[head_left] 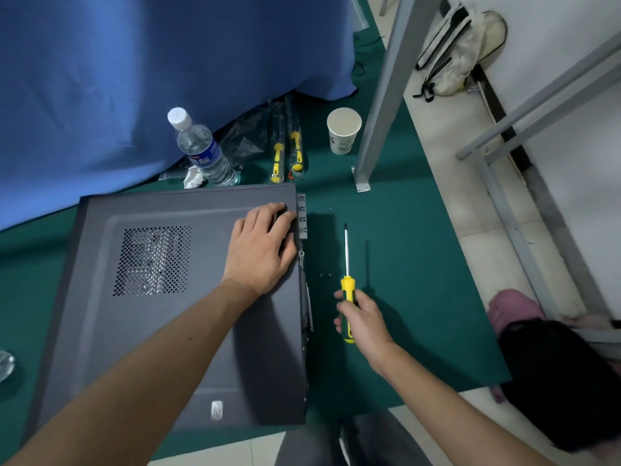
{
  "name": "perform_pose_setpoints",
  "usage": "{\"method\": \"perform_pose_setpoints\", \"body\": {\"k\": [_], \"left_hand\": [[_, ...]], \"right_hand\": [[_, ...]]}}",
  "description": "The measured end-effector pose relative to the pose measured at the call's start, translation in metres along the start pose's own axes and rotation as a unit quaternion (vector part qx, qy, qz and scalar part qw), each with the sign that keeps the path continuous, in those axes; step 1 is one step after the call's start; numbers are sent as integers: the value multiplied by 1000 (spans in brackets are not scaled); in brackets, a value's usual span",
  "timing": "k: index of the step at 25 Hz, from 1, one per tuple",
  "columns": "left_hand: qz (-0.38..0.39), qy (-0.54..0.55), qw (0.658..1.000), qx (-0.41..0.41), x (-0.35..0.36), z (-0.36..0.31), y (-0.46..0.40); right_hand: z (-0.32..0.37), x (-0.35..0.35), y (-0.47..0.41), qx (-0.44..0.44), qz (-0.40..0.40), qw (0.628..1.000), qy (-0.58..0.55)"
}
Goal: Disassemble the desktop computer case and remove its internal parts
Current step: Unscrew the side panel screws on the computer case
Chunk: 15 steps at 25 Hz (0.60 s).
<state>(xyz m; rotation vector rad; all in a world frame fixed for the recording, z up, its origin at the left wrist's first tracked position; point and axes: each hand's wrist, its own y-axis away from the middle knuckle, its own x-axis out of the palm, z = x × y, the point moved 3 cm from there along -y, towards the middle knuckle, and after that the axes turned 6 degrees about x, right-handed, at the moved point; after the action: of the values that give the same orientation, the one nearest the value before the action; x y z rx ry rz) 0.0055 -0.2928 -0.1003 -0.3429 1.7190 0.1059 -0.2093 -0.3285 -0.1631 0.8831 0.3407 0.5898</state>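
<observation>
Left hand (pixel 260 245) on grey case (pixel 161 331), panel closed

Grey computer case (pixel 168 331) lies flat, vented side panel (pixel 153 260) upward.

The screwdriver (pixel 347 264) lies right of the case (pixel 168 297); bottle (pixel 201 149) and, seemingly, packaged tools (pixel 285 153) behind it.
</observation>
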Motion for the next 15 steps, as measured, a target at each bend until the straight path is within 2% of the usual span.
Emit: {"method": "perform_pose_setpoints", "body": {"k": [3, 6, 7, 8, 10, 11, 13, 15], "left_hand": [[-6, -2, 999, -54, -8, -17, 5], [-40, 179, 977, -106, -19, -56, 31], [-33, 263, 957, -114, -23, -71, 44], [-6, 357, 924, -140, -26, -85, 57], [52, 533, 815, -223, -33, -103, 81], [53, 578, 773, -257, -37, -106, 91], [39, 603, 738, -300, -47, -97, 106], [34, 600, 731, -325, -56, -83, 118]], "right_hand": [[19, -5, 24, -50, 45, 998, -13], [32, -15, 48, -105, 40, 994, 19], [36, -15, 57, -121, 46, 991, 17], [39, -13, 66, -138, 58, 989, 16], [42, -5, 83, -170, 77, 982, 34], [42, 1, 92, -182, 77, 979, 57], [41, 13, 107, -196, 81, 972, 105], [40, 23, 118, -201, 99, 967, 123]]}}
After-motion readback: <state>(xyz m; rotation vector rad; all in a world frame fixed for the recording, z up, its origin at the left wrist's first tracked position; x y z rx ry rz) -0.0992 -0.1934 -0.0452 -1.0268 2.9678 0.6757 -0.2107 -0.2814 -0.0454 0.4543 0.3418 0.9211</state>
